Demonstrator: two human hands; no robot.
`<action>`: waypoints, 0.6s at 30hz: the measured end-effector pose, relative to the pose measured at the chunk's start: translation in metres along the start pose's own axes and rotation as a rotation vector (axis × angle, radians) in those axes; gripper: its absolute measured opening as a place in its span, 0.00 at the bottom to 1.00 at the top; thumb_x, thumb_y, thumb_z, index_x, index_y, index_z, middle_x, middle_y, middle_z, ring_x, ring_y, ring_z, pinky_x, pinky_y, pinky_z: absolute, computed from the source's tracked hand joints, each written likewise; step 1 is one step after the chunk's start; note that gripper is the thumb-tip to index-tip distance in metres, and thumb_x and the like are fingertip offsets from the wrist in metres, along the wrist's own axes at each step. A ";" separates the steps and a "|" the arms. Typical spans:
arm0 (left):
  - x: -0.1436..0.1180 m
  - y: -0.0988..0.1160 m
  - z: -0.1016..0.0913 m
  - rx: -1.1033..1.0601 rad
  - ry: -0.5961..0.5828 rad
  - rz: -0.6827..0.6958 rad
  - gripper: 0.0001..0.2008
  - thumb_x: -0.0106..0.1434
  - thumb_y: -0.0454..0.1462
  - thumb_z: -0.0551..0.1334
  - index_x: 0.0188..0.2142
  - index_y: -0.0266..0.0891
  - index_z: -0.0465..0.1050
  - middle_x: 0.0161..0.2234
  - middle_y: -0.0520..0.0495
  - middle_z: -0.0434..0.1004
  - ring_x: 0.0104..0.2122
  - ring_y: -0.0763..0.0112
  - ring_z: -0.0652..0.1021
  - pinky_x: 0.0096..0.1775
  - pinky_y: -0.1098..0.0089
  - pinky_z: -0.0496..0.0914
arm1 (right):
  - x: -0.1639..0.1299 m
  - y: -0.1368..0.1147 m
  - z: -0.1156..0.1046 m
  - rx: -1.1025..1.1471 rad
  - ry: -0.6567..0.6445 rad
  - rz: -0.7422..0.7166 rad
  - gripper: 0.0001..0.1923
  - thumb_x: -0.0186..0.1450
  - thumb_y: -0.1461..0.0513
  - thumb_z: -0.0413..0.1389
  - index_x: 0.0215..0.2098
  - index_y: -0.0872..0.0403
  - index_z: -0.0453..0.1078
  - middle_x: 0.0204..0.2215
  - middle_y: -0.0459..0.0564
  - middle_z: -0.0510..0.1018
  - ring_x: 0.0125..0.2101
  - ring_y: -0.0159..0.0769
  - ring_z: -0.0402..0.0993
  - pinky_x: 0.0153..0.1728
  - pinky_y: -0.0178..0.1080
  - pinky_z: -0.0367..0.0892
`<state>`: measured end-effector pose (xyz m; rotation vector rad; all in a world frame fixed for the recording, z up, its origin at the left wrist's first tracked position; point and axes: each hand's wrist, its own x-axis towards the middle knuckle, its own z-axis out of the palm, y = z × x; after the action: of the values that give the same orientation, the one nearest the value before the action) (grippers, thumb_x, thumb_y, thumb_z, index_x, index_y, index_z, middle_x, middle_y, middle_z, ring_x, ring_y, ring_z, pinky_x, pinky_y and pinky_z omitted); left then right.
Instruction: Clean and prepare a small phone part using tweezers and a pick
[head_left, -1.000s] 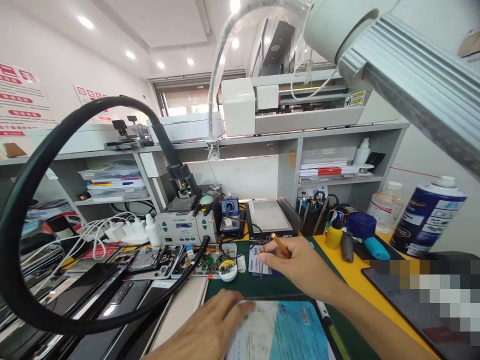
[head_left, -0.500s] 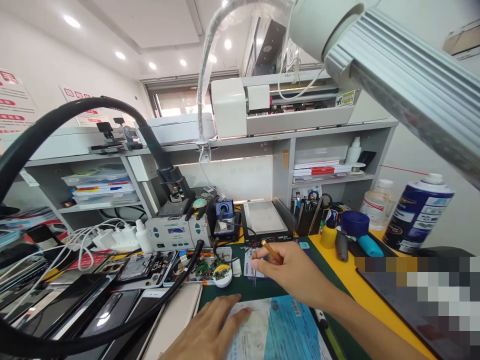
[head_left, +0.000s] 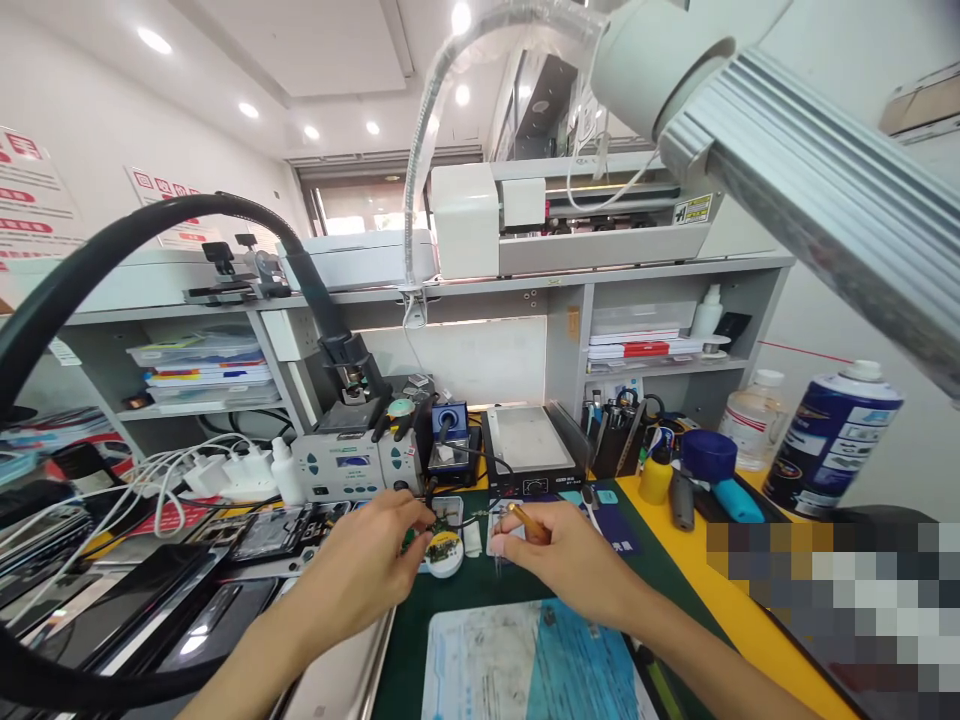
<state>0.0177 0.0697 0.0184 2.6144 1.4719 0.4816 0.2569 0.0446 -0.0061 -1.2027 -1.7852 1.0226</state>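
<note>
the counter [head_left: 686, 545], yellow along its right side, carries a green mat [head_left: 472, 590] across the middle. at the back stands a grey soldering station [head_left: 352, 468], and to its right, past a small blue unit, a flat-topped device [head_left: 529, 440]. closest to the person, a worn blue-and-white pad [head_left: 487, 660] lies flat on the mat, with neither hand on it.

beyond the pad is a shallow tray [head_left: 460, 505] of circuit boards and small parts, partly hidden behind the left hand [head_left: 382, 550]. that hand is over the tray with fingers bent and thumb below; whether it grips a part, i cannot tell. the right hand [head_left: 566, 545] is closed around a gold-handled tool [head_left: 529, 523] and thin tweezers [head_left: 498, 565], whose tips point down over the mat.

a round white tub [head_left: 444, 565] with a yellow top sits between the two hands, and just right of it is a small white piece [head_left: 472, 540], too blurred to name.

the step in hand looks like a left-hand reach among the tray's parts. the next move seems to call for a light fingertip hold there, with the tweezer tips kept clear of the tub.
</note>
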 end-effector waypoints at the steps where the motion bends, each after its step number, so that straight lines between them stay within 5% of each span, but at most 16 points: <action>1: 0.001 -0.004 0.003 0.017 -0.035 0.015 0.10 0.67 0.37 0.57 0.39 0.43 0.79 0.40 0.45 0.79 0.42 0.54 0.80 0.42 0.59 0.71 | 0.000 0.001 0.000 0.001 0.000 -0.001 0.18 0.67 0.56 0.56 0.24 0.52 0.56 0.22 0.38 0.50 0.24 0.30 0.46 0.26 0.37 0.45; 9: 0.002 -0.011 0.027 0.115 -0.133 0.026 0.05 0.68 0.37 0.63 0.40 0.37 0.75 0.41 0.47 0.78 0.42 0.63 0.78 0.44 0.58 0.74 | 0.000 0.003 0.001 0.007 0.004 -0.003 0.22 0.67 0.55 0.57 0.22 0.51 0.50 0.22 0.38 0.49 0.24 0.30 0.45 0.25 0.37 0.44; 18: 0.005 -0.036 0.000 0.137 -0.052 -0.085 0.07 0.70 0.35 0.59 0.46 0.37 0.74 0.43 0.45 0.77 0.40 0.62 0.79 0.44 0.58 0.73 | 0.001 0.005 0.001 0.001 -0.004 -0.010 0.19 0.67 0.54 0.56 0.23 0.52 0.57 0.23 0.39 0.54 0.25 0.31 0.48 0.27 0.37 0.46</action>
<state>-0.0092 0.0933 0.0106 2.6295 1.6463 0.3131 0.2576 0.0465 -0.0106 -1.1908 -1.7921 1.0205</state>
